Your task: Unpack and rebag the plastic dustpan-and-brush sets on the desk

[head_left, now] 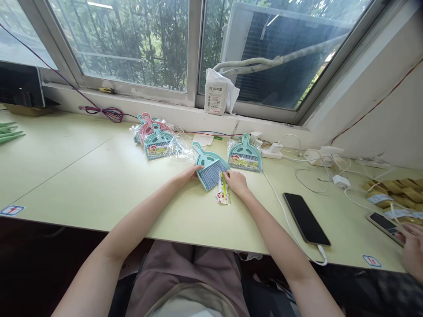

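A teal mini dustpan (212,157) with a grey-bristled brush (212,175) nested in it lies tilted on the table in front of me. My left hand (191,173) pinches the dustpan's left edge, thumb on top. Between the fingers of my right hand (236,181) is a printed cardboard label (224,191), green and white, hanging beside the bristles at the lower right. Just beyond my right hand sits a wrapped teal dustpan set (245,154) with its label on. Several more wrapped sets, a teal one (157,143) in front and a pink one (147,125) behind, are piled back left.
A black phone (306,218) on a white cable lies right of my forearm. Chargers and a power strip (272,151) line the back right. At far right another person's hand (412,246) is beside a second phone (385,225). A wrapped box (216,97) stands on the sill.
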A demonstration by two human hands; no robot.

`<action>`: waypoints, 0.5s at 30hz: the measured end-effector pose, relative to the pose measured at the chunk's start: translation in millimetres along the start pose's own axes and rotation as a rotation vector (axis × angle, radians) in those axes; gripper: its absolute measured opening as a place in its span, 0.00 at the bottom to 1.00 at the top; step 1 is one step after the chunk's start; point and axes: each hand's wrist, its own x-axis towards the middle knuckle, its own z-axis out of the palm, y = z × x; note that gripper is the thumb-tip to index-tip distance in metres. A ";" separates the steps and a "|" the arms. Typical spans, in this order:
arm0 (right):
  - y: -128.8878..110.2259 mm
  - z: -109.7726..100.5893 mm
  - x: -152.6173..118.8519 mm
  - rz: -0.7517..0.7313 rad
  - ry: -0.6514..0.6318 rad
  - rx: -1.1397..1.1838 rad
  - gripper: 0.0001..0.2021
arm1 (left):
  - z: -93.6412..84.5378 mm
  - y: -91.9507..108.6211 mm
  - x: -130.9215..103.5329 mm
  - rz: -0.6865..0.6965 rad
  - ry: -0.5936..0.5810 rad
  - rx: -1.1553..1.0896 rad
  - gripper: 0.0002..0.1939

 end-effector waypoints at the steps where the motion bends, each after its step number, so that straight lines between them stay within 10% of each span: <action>1: 0.5 -2.0 -0.3 -0.009 -0.016 0.000 0.21 | -0.1 0.0 -0.2 0.001 0.001 0.006 0.08; 5: 21.7 -19.1 -3.0 0.088 -0.073 -0.099 0.15 | -0.9 0.7 -1.4 0.007 0.014 0.033 0.12; 9: 58.1 -46.1 -7.6 0.369 0.314 -0.180 0.17 | -0.3 0.5 -2.5 0.024 0.015 0.082 0.13; 15: 14.1 -42.6 -17.3 -0.119 0.378 0.330 0.17 | 24.0 -8.4 -16.2 0.198 -0.053 0.271 0.21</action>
